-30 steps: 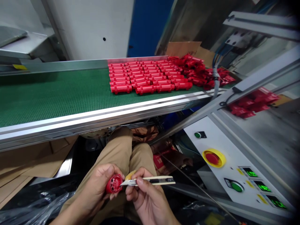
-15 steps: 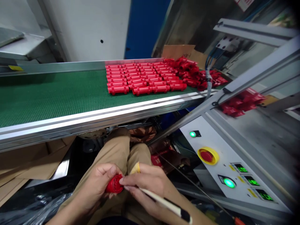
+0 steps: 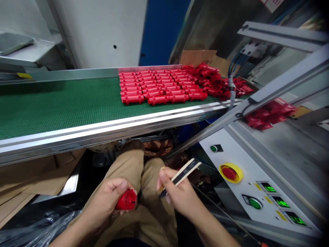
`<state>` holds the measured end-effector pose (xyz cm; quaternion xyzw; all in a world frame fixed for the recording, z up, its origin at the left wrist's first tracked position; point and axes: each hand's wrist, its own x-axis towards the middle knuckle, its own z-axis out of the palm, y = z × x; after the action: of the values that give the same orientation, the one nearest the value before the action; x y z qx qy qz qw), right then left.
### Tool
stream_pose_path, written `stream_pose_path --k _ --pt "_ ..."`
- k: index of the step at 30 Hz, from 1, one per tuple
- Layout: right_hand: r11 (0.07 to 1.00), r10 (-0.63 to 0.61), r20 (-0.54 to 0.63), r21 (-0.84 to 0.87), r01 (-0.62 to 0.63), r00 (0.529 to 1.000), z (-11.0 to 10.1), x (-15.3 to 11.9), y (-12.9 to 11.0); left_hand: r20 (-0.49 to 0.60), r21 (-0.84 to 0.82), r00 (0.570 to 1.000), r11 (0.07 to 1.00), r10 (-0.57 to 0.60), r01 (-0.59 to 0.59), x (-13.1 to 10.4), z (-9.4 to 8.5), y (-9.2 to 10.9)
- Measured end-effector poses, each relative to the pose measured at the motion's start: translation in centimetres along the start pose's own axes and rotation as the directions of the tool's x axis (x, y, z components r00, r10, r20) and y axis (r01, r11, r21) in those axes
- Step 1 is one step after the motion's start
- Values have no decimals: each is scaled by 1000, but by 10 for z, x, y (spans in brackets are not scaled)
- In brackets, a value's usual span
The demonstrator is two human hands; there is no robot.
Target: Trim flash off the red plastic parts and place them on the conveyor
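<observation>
Low in the view, over my lap, my left hand is closed round a red plastic cylindrical part. Its round, ringed end faces up toward me, and the lower body is hidden by my fingers. To its right and apart from it, my right hand grips a slim cream-and-black pen-like tool. One end of the tool points up and right; a dark tip shows below my fingers. The tool's exact kind I cannot make out.
Ahead, rows of red cylindrical parts lie on a green conveyor belt, with a loose red heap at right. A control panel with a red stop button stands to my right. Cardboard and clear plastic film lie left.
My right hand has moved right, away from the red part, and the tool has swung to point up and right. The left hand keeps its hold. The panel's green lights have dimmed.
</observation>
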<state>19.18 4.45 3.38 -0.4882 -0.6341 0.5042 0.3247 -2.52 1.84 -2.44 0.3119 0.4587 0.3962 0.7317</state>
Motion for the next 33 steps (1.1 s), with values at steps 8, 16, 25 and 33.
stream_pose_path --k 8,16,25,33 --pt "989 141 48 -45 -139 989 28 -20 -1 60 218 976 952 209 -217 7 -8 17" --pt "903 -102 55 -415 116 993 34 -20 -2 -152 248 842 845 517 -474 3 1 15" --pt "620 -578 5 -648 443 816 21 -30 7 -134 -499 990 866 -45 -28 -4 25 26" --pt "839 -536 -74 -156 522 841 20 -41 6 -191 -465 981 879 12 -101 -2 28 29"
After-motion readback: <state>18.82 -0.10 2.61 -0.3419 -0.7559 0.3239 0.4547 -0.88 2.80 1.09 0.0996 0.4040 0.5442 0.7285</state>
